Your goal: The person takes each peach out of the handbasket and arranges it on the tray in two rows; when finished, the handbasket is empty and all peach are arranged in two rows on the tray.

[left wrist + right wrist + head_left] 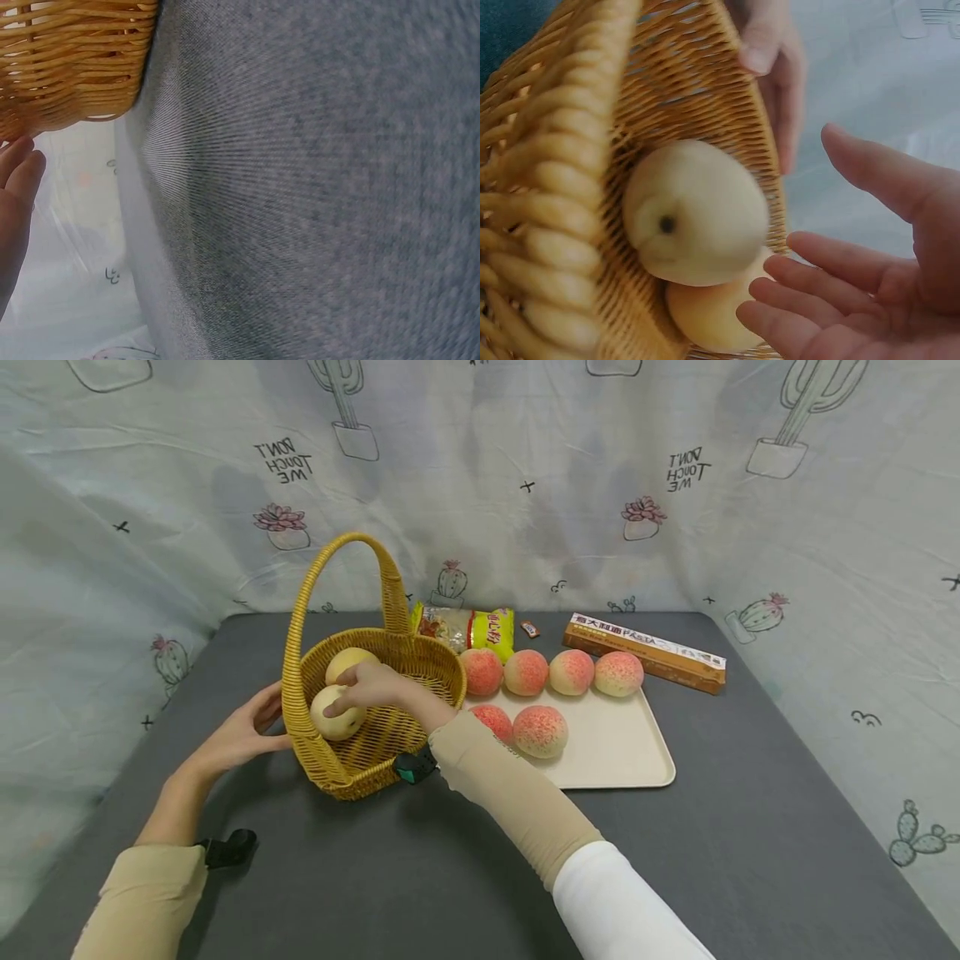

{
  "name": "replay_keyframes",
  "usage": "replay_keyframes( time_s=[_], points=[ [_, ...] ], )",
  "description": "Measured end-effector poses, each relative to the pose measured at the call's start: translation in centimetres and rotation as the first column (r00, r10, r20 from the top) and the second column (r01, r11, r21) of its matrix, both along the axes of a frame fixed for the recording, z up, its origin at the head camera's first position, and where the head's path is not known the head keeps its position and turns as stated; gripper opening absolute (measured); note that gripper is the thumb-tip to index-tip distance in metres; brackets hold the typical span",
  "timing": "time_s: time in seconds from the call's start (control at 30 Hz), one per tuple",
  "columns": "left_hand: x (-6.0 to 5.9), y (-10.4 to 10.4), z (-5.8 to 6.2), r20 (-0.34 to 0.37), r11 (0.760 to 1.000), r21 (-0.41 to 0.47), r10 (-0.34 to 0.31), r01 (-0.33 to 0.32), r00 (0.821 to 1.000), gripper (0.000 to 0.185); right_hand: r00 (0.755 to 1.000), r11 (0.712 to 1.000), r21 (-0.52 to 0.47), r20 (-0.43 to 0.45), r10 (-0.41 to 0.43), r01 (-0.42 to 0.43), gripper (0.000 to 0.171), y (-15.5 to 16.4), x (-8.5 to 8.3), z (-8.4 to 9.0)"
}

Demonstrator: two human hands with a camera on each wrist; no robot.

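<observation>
A woven yellow basket with a tall handle stands on the grey table and holds two pale yellow fruits. My right hand reaches into it, fingers laid over the nearer fruit. In the right wrist view this hand is spread with straight fingers beside the two fruits, gripping neither. My left hand rests against the basket's outer left wall; the left wrist view shows its straight fingers next to the weave.
A cream tray right of the basket carries several pink peaches. Behind it lie a yellow snack bag, a small packet and a long orange pasta box. A cactus-print cloth hangs around the table.
</observation>
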State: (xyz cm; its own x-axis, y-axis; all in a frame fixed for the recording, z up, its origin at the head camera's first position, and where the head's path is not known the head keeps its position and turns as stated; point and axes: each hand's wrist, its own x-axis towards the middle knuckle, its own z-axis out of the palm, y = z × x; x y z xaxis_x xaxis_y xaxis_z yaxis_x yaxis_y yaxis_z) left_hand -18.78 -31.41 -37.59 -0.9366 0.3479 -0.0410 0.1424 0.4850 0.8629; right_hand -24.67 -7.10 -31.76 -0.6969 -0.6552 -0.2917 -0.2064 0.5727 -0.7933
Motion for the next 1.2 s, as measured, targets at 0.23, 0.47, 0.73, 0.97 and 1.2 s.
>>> replay_keyframes(
  time_s=[0.23, 0.47, 0.73, 0.97, 1.2],
  points=[
    [0.0, 0.0, 0.0, 0.003, 1.000, 0.020, -0.004, 0.004, 1.000, 0.095, 0.998, 1.000, 0.021, 0.060, -0.010, 0.009, 0.068, -1.2, -0.1, -1.2],
    [0.1, 0.0, -0.1, -0.013, 1.000, 0.021, 0.004, -0.003, 1.000, 0.096, 1.000, 1.000, 0.029, 0.031, 0.007, -0.008, 0.063, -1.4, -0.4, -1.5],
    [0.1, 0.0, -0.2, -0.018, 1.000, -0.004, 0.004, -0.004, 1.000, 0.095, 0.999, 0.999, 0.028, 0.039, -0.020, 0.019, 0.058, -1.9, 0.0, -2.1],
    [0.0, 0.0, -0.2, 0.007, 1.000, 0.001, 0.012, -0.012, 1.000, 0.096, 1.000, 0.982, 0.187, 0.029, 0.005, -0.010, 0.061, -3.0, 0.4, -1.4],
    [0.2, -0.1, -0.1, -0.007, 1.000, 0.004, 0.006, -0.006, 1.000, 0.096, 0.996, 0.979, 0.200, 0.085, 0.016, -0.033, 0.026, -2.8, 0.5, -1.4]
  ],
)
